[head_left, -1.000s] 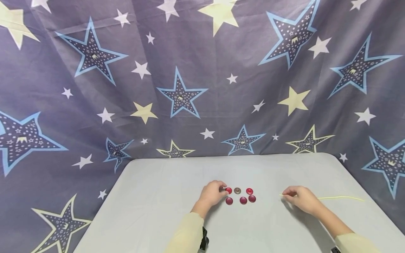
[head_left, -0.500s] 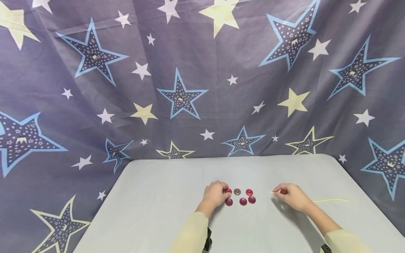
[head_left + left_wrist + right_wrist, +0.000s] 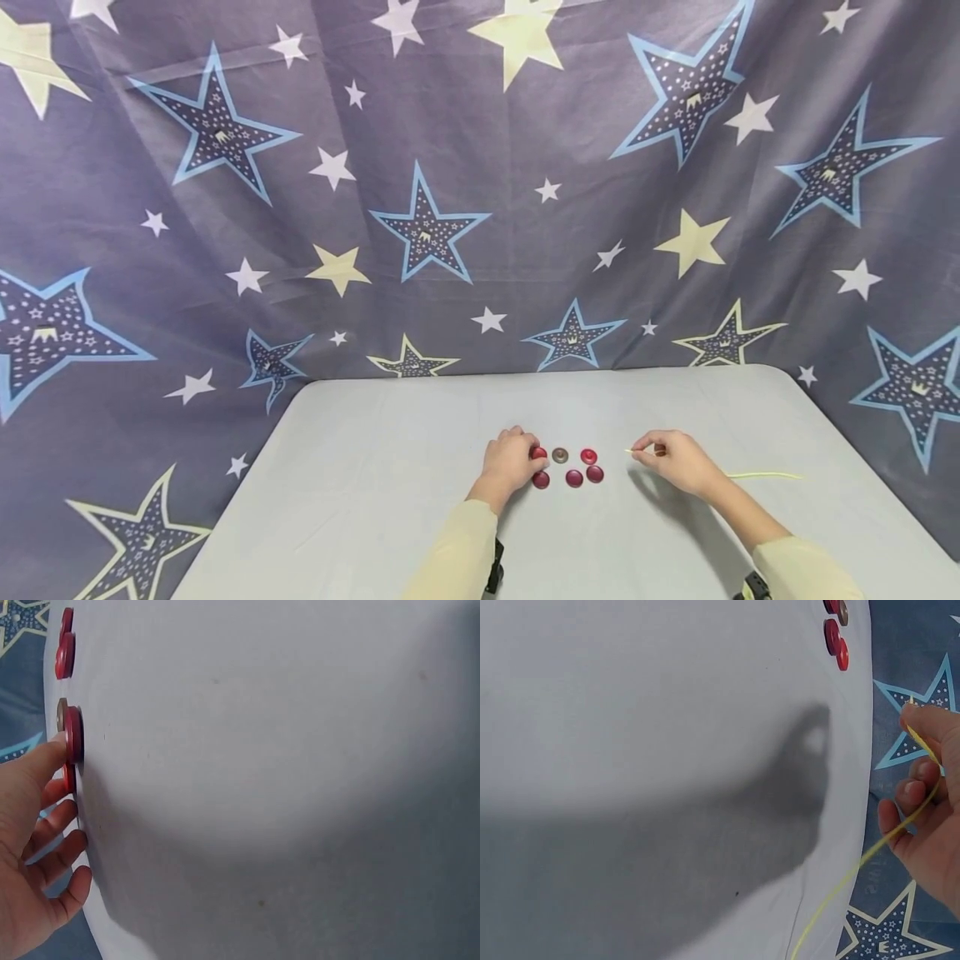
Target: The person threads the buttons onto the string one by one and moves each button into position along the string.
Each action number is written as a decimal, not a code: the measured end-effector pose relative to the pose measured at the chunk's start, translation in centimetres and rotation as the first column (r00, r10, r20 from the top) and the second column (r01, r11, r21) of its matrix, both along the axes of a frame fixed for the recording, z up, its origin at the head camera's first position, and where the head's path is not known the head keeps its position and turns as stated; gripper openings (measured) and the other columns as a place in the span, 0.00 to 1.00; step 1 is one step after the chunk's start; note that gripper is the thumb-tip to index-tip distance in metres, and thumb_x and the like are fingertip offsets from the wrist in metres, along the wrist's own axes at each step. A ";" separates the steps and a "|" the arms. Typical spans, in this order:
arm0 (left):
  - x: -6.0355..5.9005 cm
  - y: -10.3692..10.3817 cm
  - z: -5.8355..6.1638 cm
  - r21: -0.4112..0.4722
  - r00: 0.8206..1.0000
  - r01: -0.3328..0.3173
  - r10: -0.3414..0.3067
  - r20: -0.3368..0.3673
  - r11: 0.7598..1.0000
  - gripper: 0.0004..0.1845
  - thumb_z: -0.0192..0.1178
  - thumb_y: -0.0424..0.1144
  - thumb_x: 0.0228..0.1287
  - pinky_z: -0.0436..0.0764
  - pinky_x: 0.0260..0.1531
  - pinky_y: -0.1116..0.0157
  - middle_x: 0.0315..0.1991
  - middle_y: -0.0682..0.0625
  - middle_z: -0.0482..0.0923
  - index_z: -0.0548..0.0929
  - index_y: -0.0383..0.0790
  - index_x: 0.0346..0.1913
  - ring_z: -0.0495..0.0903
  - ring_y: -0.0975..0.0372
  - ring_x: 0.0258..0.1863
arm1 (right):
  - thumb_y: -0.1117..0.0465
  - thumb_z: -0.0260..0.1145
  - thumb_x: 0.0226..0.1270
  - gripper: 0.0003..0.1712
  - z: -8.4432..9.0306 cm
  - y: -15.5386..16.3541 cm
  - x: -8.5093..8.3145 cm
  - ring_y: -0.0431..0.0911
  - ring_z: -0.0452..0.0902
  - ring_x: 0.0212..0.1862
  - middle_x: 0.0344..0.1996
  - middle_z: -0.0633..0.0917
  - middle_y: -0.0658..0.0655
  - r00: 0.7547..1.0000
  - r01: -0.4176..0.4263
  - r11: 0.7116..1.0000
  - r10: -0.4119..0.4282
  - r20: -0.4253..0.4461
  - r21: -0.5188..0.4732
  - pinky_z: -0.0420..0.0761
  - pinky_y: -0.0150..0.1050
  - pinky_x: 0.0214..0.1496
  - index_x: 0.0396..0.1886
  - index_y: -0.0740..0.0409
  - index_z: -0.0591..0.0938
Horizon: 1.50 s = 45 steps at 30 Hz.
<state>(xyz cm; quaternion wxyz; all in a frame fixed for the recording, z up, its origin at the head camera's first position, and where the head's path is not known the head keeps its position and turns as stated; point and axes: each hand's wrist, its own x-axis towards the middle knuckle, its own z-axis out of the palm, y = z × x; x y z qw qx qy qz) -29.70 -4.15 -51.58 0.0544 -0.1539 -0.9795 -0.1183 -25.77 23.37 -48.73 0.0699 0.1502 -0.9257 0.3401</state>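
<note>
Several round buttons lie in two loose rows on the white table. My left hand [image 3: 506, 460] holds the bright red button [image 3: 538, 453] at the left end of the far row, thumb and fingers around its edge. Beside it are a brown button [image 3: 560, 456] and another red button [image 3: 588, 457]. Nearer lie three dark red ones, including the middle dark red button [image 3: 574, 478]. To the right, my right hand [image 3: 678, 460] pinches a yellow string [image 3: 765, 476] between thumb and forefinger, its short tip poking out toward the buttons. In the right wrist view the string [image 3: 836, 892] trails below the palm.
The white tabletop [image 3: 360, 483] ends at the back against a grey-blue star-patterned curtain [image 3: 465, 150]. The curtain also hangs along both sides. A dark shadow of the right hand falls on the cloth.
My right hand has moved left toward the buttons, drawing the yellow string along. My left hand has shifted slightly right and closed in on the red button; the buttons have stayed put.
</note>
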 end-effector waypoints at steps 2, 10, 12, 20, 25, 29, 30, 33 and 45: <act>0.0 0.0 -0.1 0.002 1.000 0.002 -0.002 0.007 1.000 0.15 0.66 0.54 0.52 0.69 0.29 0.63 0.28 0.55 0.72 0.84 0.48 0.36 0.72 0.60 0.32 | 0.60 0.67 0.58 0.04 0.0 -0.1 0.0 0.33 0.59 0.21 0.17 0.72 0.46 1.000 -0.006 1.000 0.006 0.000 -0.003 0.63 0.31 0.25 0.30 0.55 0.85; -0.1 -0.3 -0.4 0.011 0.999 0.001 -0.001 0.032 1.000 0.14 0.65 0.52 0.53 0.70 0.30 0.62 0.28 0.55 0.72 0.84 0.47 0.36 0.72 0.61 0.32 | 0.60 0.67 0.58 0.03 -0.3 -0.4 -0.1 0.33 0.59 0.22 0.17 0.73 0.46 1.000 -0.013 1.000 0.012 -0.012 -0.009 0.63 0.31 0.25 0.30 0.55 0.85; -0.2 -0.4 -0.4 0.015 0.999 0.005 -0.006 0.034 1.000 0.14 0.65 0.52 0.54 0.70 0.30 0.62 0.28 0.54 0.72 0.83 0.47 0.36 0.72 0.61 0.32 | 0.61 0.67 0.58 0.03 -0.5 -0.4 -0.1 0.33 0.59 0.21 0.17 0.72 0.45 1.000 -0.006 1.000 0.006 -0.018 -0.004 0.63 0.31 0.25 0.29 0.54 0.85; -0.1 -0.8 -0.3 0.060 0.999 0.033 -0.033 0.010 0.998 0.13 0.65 0.51 0.52 0.70 0.29 0.63 0.27 0.55 0.73 0.83 0.46 0.36 0.72 0.61 0.31 | 0.61 0.67 0.57 0.02 -0.5 -0.4 -0.1 0.33 0.59 0.22 0.16 0.72 0.46 0.999 0.021 1.000 -0.021 -0.032 0.004 0.63 0.31 0.26 0.27 0.53 0.85; -0.1 -1.4 0.0 0.122 1.000 0.028 -0.027 -0.007 0.992 0.12 0.65 0.49 0.52 0.71 0.30 0.63 0.27 0.55 0.74 0.84 0.46 0.36 0.72 0.62 0.30 | 0.60 0.68 0.57 0.03 -0.3 -0.4 -0.4 0.33 0.62 0.25 0.20 0.76 0.45 0.998 0.020 0.999 -0.018 -0.054 0.032 0.66 0.31 0.29 0.26 0.53 0.84; -0.1 -1.9 0.1 0.179 1.000 0.023 -0.020 -0.017 0.984 0.12 0.65 0.48 0.53 0.72 0.32 0.63 0.28 0.54 0.76 0.84 0.46 0.37 0.74 0.61 0.32 | 0.60 0.67 0.57 0.03 -0.2 -0.4 -0.4 0.34 0.63 0.25 0.21 0.77 0.45 0.998 0.019 0.999 -0.016 -0.058 0.046 0.66 0.31 0.29 0.26 0.52 0.84; -0.1 -2.1 0.1 0.196 1.000 0.022 -0.019 -0.019 0.980 0.12 0.65 0.48 0.53 0.73 0.33 0.62 0.29 0.54 0.77 0.84 0.46 0.38 0.75 0.61 0.33 | 0.60 0.67 0.57 0.03 -0.2 -0.4 -0.4 0.34 0.63 0.25 0.20 0.76 0.45 0.998 0.019 0.999 -0.016 -0.056 0.046 0.65 0.31 0.29 0.27 0.52 0.84; -0.2 -2.5 0.1 0.237 0.999 0.022 -0.015 -0.030 0.971 0.12 0.65 0.47 0.53 0.74 0.36 0.61 0.31 0.54 0.78 0.84 0.46 0.38 0.76 0.60 0.36 | 0.60 0.67 0.57 0.02 -0.1 -0.5 -0.4 0.34 0.62 0.24 0.19 0.74 0.45 0.998 0.023 0.999 -0.021 -0.051 0.043 0.65 0.31 0.28 0.27 0.52 0.84; 0.4 -3.4 1.0 0.371 1.000 0.011 -0.004 -0.019 0.929 0.13 0.64 0.44 0.55 0.75 0.41 0.61 0.37 0.52 0.80 0.84 0.43 0.43 0.76 0.59 0.39 | 0.59 0.67 0.58 0.02 0.4 -1.1 -0.4 0.35 0.62 0.25 0.20 0.75 0.46 0.999 0.032 0.999 -0.031 -0.036 0.027 0.65 0.31 0.29 0.28 0.51 0.84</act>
